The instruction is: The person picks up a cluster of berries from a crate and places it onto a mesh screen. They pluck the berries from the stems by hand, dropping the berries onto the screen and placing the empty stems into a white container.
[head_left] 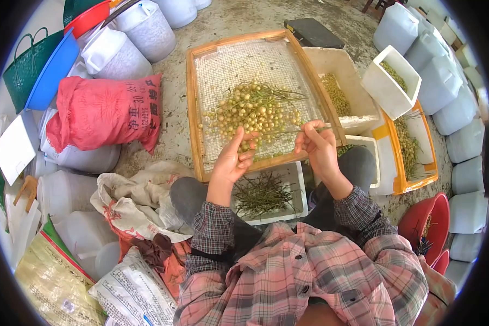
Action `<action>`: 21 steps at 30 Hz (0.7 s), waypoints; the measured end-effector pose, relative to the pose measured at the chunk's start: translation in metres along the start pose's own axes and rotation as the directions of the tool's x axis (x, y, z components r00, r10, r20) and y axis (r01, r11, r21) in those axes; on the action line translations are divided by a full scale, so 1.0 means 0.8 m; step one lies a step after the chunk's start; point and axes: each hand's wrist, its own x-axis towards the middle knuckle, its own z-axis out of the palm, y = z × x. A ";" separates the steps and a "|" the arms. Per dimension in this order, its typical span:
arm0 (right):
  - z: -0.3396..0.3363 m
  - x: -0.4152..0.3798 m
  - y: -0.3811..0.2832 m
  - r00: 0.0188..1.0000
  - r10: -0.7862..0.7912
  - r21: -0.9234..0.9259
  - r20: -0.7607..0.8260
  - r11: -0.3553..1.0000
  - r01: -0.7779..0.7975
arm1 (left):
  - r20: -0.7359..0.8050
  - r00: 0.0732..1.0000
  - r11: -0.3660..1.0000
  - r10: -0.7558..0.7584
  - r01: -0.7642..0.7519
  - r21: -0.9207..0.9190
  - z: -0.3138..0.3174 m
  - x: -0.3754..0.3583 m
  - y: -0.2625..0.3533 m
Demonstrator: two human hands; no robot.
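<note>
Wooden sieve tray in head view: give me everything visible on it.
The wooden sieve tray is a rectangular, light-wood frame around a pale wire-mesh bottom. It lies tilted, its near edge over the white tub of stems by the person's knees. A pile of small yellow-green buds on thin stalks sits mid-mesh. The left hand cups some buds at the near edge; the right hand pinches a stalk over the right rail.

An outdoor farm sorting yard: bare concrete floor, a wooden mesh sieve tray of yellow-green berries, white plastic jugs around, a red grain sack left, cut-open tubs right.
</note>
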 end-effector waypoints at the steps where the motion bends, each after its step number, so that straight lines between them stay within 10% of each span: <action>1: 0.000 0.000 0.001 1.000 0.000 -0.008 -0.005 1.000 0.000 | -0.034 0.999 0.998 -0.017 0.019 0.065 0.010 -0.004 0.003; 21: 0.000 -0.019 0.014 1.000 -0.019 -0.113 -0.010 0.993 0.017 | -0.021 1.000 0.907 -0.019 0.026 0.421 0.008 -0.011 -0.014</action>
